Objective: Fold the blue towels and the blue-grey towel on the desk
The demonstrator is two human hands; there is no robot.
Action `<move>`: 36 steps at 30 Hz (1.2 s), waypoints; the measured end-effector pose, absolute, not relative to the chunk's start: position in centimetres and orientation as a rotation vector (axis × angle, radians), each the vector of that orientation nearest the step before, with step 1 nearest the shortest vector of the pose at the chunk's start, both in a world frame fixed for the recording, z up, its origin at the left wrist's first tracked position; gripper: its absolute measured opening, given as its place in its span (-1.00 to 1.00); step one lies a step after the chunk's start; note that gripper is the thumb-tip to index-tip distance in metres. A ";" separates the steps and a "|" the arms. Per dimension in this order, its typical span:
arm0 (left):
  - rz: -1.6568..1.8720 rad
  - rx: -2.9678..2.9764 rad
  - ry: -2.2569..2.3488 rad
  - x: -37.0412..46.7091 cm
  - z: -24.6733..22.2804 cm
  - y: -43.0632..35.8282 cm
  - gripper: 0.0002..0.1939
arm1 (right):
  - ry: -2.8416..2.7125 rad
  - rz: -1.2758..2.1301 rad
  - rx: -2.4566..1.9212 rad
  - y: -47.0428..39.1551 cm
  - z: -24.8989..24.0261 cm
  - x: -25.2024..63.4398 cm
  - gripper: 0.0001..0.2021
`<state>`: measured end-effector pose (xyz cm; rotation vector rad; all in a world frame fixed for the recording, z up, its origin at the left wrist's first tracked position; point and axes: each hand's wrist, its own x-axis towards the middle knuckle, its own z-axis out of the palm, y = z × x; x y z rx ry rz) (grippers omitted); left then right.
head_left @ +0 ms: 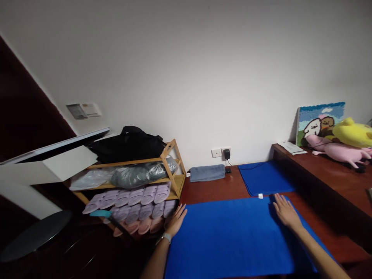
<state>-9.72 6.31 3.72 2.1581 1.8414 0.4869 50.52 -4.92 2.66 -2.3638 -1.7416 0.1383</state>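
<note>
A large bright blue cloth (232,236) lies spread on the reddish-brown wooden surface (209,193). My left hand (176,221), with a watch at the wrist, rests at the cloth's far left corner, fingers extended and holding nothing. Near the far right corner, my right hand (286,212) lies palm down on the cloth with its fingers apart. A small white tag (260,196) sits at the far edge, left of my right hand. Beyond it is a folded blue cloth (264,179). A rolled or folded grey-blue towel (207,173) lies by the wall.
On the left, a wooden rack (176,182) holds a black bag (130,145), plastic-wrapped items and several slippers (136,197). A black plug (227,154) sits in the wall socket. Plush toys (337,149) and a dog picture (316,123) stand on the raised ledge at right.
</note>
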 end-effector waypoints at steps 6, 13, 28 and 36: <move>0.506 2.398 1.715 -7.7 3.1 0.4 -0.40 | -1.990 0.275 -1.862 -5.4 4.5 28.7 -0.30; 0.332 2.476 1.762 -7.2 1.5 -6.3 -0.37 | -2.187 0.528 -1.659 -6.7 4.4 13.8 -0.29; 0.334 2.471 1.813 -7.4 1.6 -5.8 -0.36 | -1.569 0.246 -2.257 -13.8 -2.0 53.6 -0.20; 0.311 2.512 1.845 -7.3 1.6 -5.8 -0.36 | -1.454 0.090 -2.205 -14.8 -0.8 55.0 -0.15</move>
